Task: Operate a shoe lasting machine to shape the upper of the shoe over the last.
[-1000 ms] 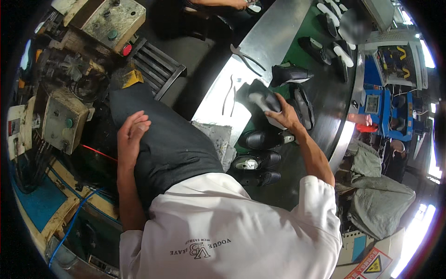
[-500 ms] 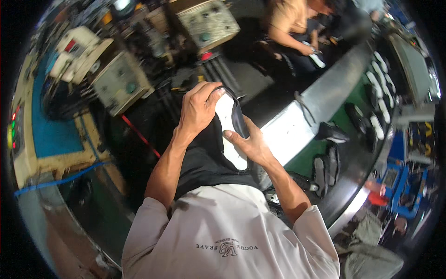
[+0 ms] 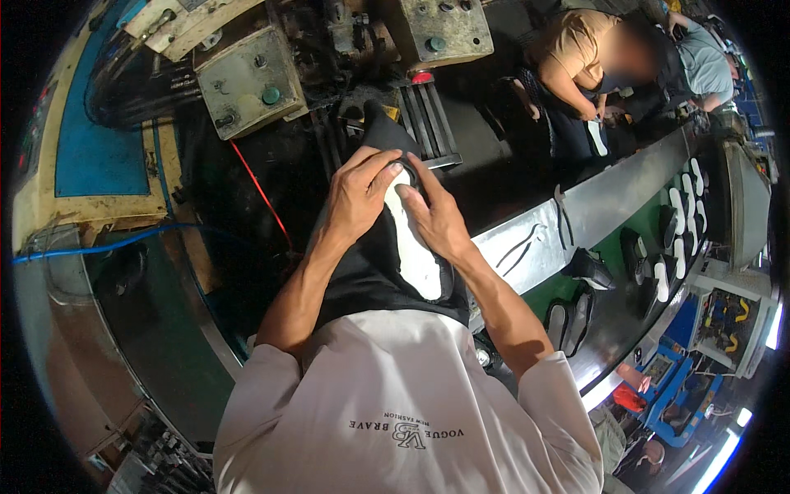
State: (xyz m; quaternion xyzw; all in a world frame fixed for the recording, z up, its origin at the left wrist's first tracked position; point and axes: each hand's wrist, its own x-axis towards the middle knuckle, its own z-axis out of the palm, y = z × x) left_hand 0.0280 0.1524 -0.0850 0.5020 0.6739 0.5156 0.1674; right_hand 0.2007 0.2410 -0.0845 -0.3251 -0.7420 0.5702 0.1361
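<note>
A black shoe upper (image 3: 415, 259) with a white insole board facing up lies over my lap, its narrow end away from me. My left hand (image 3: 355, 199) is closed around the far end, its thumb on the edge of the white board. On the other side of that end, my right hand (image 3: 438, 218) grips the black rim, its thumb bent against the board. Both hands nearly meet at the tip. The underside of the shoe upper is hidden by the hands and my black trousers.
To the right, two pairs of pliers (image 3: 527, 245) lie on a metal ledge (image 3: 609, 196). Beyond it, a green conveyor belt (image 3: 539, 298) carries dark shoes (image 3: 591, 267) and white-bottomed ones. A co-worker (image 3: 576, 62) sits ahead right. Machine control boxes (image 3: 251, 82) stand ahead left.
My right hand has slid from the middle of the shoe upper to its far end, beside my left hand. The whole view has shifted, now showing the pliers clearly.
</note>
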